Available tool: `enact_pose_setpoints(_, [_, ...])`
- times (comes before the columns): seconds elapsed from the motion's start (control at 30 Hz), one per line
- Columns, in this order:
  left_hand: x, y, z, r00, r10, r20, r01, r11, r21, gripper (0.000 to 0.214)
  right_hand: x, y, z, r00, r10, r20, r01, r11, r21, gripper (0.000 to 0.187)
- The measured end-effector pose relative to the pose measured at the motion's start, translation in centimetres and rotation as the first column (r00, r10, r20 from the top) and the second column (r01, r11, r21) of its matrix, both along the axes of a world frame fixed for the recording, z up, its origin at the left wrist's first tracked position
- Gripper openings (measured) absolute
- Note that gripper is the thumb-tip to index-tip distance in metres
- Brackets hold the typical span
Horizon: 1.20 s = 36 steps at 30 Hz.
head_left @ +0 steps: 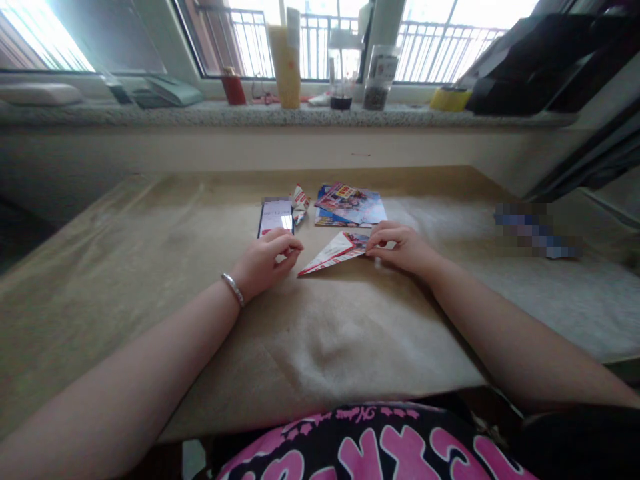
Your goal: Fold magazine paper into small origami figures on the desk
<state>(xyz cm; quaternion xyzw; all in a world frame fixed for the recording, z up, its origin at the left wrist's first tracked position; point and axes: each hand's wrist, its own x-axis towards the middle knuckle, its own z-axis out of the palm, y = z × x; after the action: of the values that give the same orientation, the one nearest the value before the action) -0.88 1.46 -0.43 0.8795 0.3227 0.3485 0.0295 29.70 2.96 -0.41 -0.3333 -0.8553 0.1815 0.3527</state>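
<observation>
A folded piece of printed paper (334, 253), long and pointed, lies on the table with its narrow tip to the left. My right hand (395, 245) pinches its wide right end between thumb and fingers. Just left of the tip is my left hand (267, 263), its fingers curled in and nothing visible in them. It covers the lower edge of a phone (277, 215) with a lit screen; whether it touches the phone I cannot tell. Beside the phone stands a small folded paper shape (301, 203). Behind the pointed paper lies a pile of colourful printed sheets (357, 205).
A brownish cover lies over the table (165, 267). Farther right is a blurred-out bluish item (535, 232). On the stone windowsill (185, 115) stand a red container (233, 88), a yellow tube (286, 67), clear containers (376, 77) and a black bag (530, 63).
</observation>
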Motion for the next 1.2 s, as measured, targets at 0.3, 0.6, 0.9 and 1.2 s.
enact_pose_setpoints(0.3, [0.8,-0.6,0.3,0.941,-0.164,-0.296,0.154,0.986,-0.056,0.021,-1.5,-0.4,-0.5,0.977,0.203,0.059,-0.199,0.977,-0.07,0.009])
enact_pose_setpoints(0.6, [1.5,-1.4,0.6,0.883,-0.181,-0.432,0.169,0.983,-0.067,0.032,-1.5,0.5,-1.4,0.976,-0.005,0.218,-0.013,0.997,0.081,0.016])
enact_pose_setpoints(0.9, [2.0,-1.7,0.3,0.888,-0.181,-0.423,0.17,0.983,-0.064,0.031,-2.3,0.4,-1.3,0.937,-0.107,0.333,0.061,0.987,0.148,0.023])
enact_pose_setpoints(1.2, [1.6,-1.2,-0.3,0.905,-0.221,-0.364,0.157,0.968,-0.198,0.031,-2.8,-0.2,-1.3,0.945,-0.068,0.32,0.038,0.994,0.1,0.029])
